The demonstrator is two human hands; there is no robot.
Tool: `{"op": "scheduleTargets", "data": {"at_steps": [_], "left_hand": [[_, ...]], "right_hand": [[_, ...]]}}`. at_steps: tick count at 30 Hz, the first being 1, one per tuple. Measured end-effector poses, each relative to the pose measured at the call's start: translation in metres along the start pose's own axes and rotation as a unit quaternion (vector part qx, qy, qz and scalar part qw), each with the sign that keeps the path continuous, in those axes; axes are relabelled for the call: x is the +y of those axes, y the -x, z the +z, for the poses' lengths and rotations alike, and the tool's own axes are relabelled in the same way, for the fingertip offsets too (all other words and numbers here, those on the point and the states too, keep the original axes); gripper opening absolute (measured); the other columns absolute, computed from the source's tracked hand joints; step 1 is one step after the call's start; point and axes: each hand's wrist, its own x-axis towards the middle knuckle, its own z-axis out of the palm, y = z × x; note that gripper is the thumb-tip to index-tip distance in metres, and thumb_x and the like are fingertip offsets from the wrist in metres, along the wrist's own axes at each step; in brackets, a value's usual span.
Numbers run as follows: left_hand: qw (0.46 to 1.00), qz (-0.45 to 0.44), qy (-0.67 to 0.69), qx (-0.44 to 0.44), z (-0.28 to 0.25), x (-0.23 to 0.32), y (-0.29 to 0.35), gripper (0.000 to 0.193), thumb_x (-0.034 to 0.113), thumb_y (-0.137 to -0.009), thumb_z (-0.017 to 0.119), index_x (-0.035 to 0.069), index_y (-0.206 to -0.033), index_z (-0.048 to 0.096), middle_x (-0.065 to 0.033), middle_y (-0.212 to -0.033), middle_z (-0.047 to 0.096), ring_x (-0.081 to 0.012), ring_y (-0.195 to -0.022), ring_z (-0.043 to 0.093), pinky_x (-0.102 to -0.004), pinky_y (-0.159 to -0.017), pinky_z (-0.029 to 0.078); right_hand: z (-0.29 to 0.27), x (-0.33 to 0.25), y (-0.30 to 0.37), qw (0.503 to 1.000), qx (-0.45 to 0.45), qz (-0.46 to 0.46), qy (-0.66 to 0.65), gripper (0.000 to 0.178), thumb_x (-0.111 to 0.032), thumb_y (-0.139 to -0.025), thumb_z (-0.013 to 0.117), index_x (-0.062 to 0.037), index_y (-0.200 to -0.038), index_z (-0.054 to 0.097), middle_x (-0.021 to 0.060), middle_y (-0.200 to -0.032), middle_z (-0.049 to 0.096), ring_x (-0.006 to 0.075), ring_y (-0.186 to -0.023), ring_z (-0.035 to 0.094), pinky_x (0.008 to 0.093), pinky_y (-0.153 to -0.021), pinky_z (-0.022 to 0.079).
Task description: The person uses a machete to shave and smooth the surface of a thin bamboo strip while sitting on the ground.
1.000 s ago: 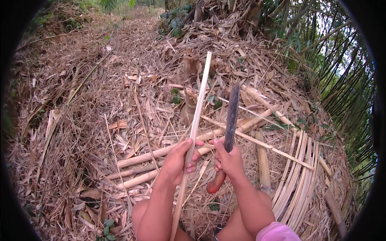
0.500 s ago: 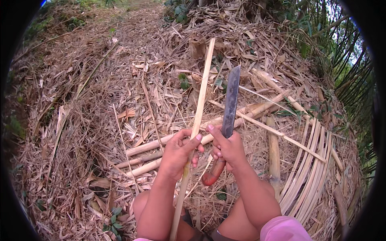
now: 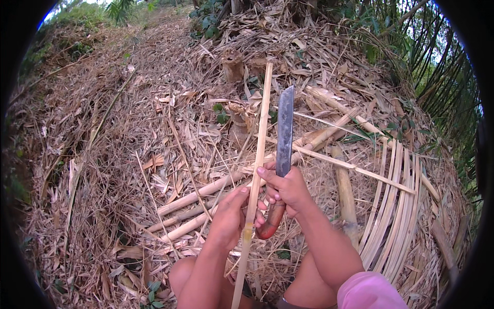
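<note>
A long, pale split bamboo strip stands nearly upright in front of me, with a yellowish node low on it. My left hand is closed around the strip just above and beside that node. In my right hand is a machete, its dark blade pointing up and away and its reddish curved handle showing below the fist. The right thumb touches the strip's edge. Blade and strip run side by side, a small gap between them. Some left fingers are hidden behind the strip.
To the right lies a row of split bamboo strips. Bamboo poles cross the ground ahead, and a thicker pole lies right of my knee. Cut stumps stand farther off. Dry leaves and twigs cover the ground; bamboo grows at the right.
The strip has slid upward through my left hand relative to its node, and now leans less. My right thumb has come onto the strip, and the machete has shifted left. The view has turned slightly.
</note>
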Motion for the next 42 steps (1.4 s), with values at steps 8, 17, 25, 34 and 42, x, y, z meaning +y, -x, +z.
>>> {"op": "scheduleTargets", "data": {"at_steps": [8, 17, 25, 34, 42], "left_hand": [[0.993, -0.075, 0.049, -0.078, -0.019, -0.007, 0.001, 0.042, 0.04, -0.107, 0.03, 0.006, -0.108, 0.055, 0.0008, -0.063, 0.043, -0.008, -0.043, 0.032, -0.0225, -0.04, 0.026], [0.993, -0.069, 0.073, -0.06, -0.04, 0.028, -0.026, 0.032, 0.04, -0.104, 0.043, 0.009, -0.099, 0.05, 0.0018, -0.066, 0.045, -0.0046, -0.044, 0.034, -0.0188, -0.036, 0.025], [0.973, -0.15, 0.102, -0.143, -0.015, -0.009, -0.01, 0.047, 0.05, -0.104, 0.029, 0.008, -0.104, 0.05, -0.0031, -0.07, 0.05, -0.0127, -0.051, 0.049, -0.0251, -0.046, 0.043], [0.97, -0.2, 0.05, -0.13, -0.013, -0.031, 0.022, 0.054, 0.051, -0.105, 0.021, 0.007, -0.11, 0.052, 0.0012, -0.059, 0.04, -0.0083, -0.041, 0.03, -0.0239, -0.041, 0.029], [0.995, -0.073, 0.0, -0.062, 0.0, -0.011, 0.013, 0.03, 0.037, -0.107, 0.033, 0.01, -0.111, 0.047, 0.0008, -0.063, 0.041, -0.0068, -0.043, 0.031, -0.0211, -0.04, 0.028]], "right_hand": [[-0.009, 0.0, -0.004, 0.993, -0.033, -0.024, 0.107, 0.025, -0.022, -0.092, 0.069, -0.0001, -0.1, 0.059, -0.0022, -0.054, 0.047, 0.0052, -0.039, 0.04, 0.0231, -0.038, 0.032], [-0.002, 0.012, -0.01, 0.986, 0.019, -0.027, 0.161, 0.034, -0.033, -0.092, 0.07, 0.0003, -0.098, 0.064, -0.0032, -0.052, 0.047, 0.0057, -0.038, 0.04, 0.0238, -0.037, 0.031], [-0.003, 0.001, -0.013, 0.993, -0.023, -0.008, 0.113, 0.032, -0.029, -0.091, 0.071, -0.0054, -0.078, 0.054, -0.0035, -0.051, 0.047, 0.0049, -0.038, 0.039, 0.0239, -0.037, 0.032], [-0.037, -0.023, -0.024, 0.996, -0.001, -0.038, 0.076, 0.035, -0.034, -0.095, 0.064, -0.0059, -0.076, 0.055, -0.0058, -0.053, 0.042, 0.0044, -0.039, 0.038, 0.0233, -0.037, 0.034], [-0.039, -0.002, -0.018, 0.899, 0.08, -0.252, 0.349, 0.066, -0.059, -0.099, 0.041, -0.0005, -0.082, 0.065, 0.0082, -0.053, 0.05, 0.0229, -0.05, 0.056, 0.0424, -0.05, 0.041]]}}
